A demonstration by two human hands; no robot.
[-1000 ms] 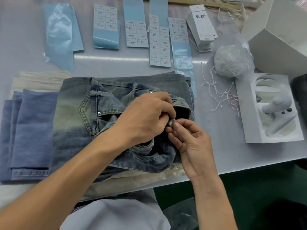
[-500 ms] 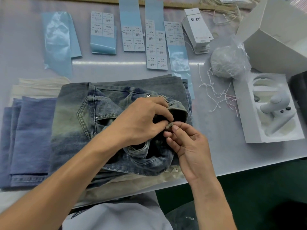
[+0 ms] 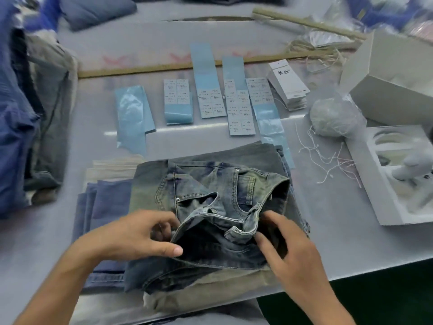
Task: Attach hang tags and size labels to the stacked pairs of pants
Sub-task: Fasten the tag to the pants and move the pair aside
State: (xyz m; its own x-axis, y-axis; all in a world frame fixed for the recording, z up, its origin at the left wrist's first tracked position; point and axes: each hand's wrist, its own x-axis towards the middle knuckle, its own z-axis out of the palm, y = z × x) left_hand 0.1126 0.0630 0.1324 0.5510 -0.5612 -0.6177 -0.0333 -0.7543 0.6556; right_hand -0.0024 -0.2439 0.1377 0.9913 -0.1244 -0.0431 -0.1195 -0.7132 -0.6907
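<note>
Gripping the open waistband of the washed jeans (image 3: 210, 207) with left hand (image 3: 131, 235) and right hand (image 3: 288, 242), atop the stack on the grey bench (image 3: 339, 219). Beyond: size labels (image 3: 210, 102), hang tags (image 3: 289, 83). Blurred clothing heaps far left.

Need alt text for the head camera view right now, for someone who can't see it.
Both hands work the open waistband of the top pair of washed jeans on a stack at the table's near edge, left hand gripping one side, right hand at the other. Beyond lie size label sheets, white hang tags and loose strings.
</note>
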